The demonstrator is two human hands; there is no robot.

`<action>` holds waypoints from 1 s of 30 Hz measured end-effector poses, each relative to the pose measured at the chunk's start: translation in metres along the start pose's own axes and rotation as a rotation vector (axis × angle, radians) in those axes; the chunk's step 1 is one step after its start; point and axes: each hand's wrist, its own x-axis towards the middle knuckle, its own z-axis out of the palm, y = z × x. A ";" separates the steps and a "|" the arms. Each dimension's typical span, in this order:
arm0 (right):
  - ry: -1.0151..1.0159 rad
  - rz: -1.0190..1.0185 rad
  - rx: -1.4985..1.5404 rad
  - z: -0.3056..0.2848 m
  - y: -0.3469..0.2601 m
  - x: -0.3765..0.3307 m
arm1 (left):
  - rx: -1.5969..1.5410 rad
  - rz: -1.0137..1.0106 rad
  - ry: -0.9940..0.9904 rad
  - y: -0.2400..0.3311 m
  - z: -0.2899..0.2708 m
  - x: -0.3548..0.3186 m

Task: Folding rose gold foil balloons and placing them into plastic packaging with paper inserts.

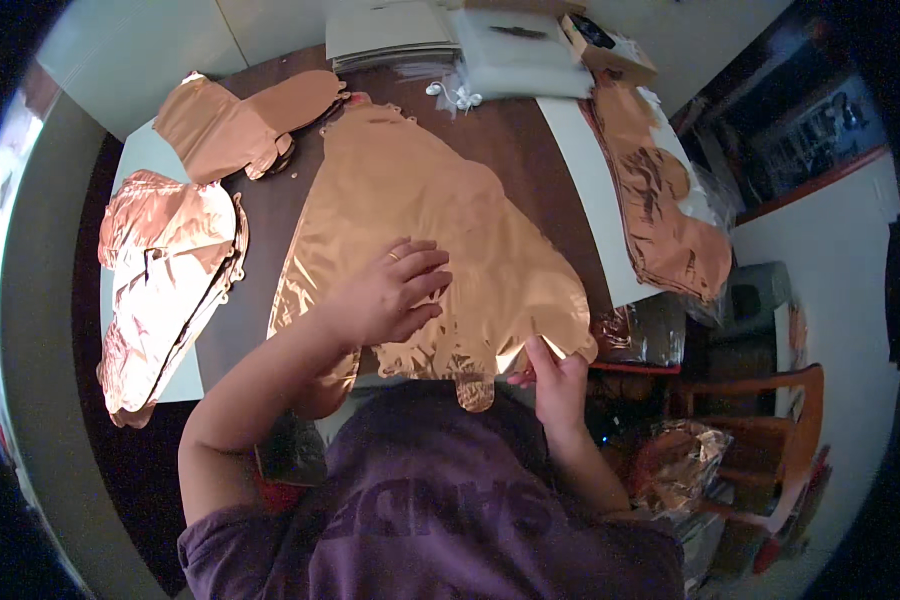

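Observation:
A large flat copper-coloured foil balloon (425, 200), uninflated, lies across the middle of the dark table, its wide end at the near edge. A short rounded tab (475, 393) on it hangs over that edge by my shirt. My left hand (398, 292) is over the middle of the foil, fingers spread and slightly bent, with nothing held; whether it touches the foil is hard to tell. At the near right corner, my right hand (555, 385) pinches the balloon's edge between thumb and fingers. The foil is creased and shiny there.
More flat foil balloons lie at the left (165, 270), at the far left (235, 125) and on a white board at the right (660, 190). Cardboard sheets (390, 35) and clear plastic bags (520, 60) sit at the back, near a small white corded item (457, 97). A wooden chair (800, 440) stands at right.

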 end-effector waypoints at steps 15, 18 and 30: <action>-0.018 -0.071 -0.034 -0.008 0.006 0.009 | 0.036 -0.127 -0.056 0.006 0.007 -0.003; -0.028 -0.106 -0.053 -0.010 0.009 0.012 | 0.044 -0.132 -0.050 0.007 0.008 -0.001; 0.103 -0.410 -0.154 -0.001 0.006 0.023 | 0.074 -0.059 -0.022 0.006 0.009 0.010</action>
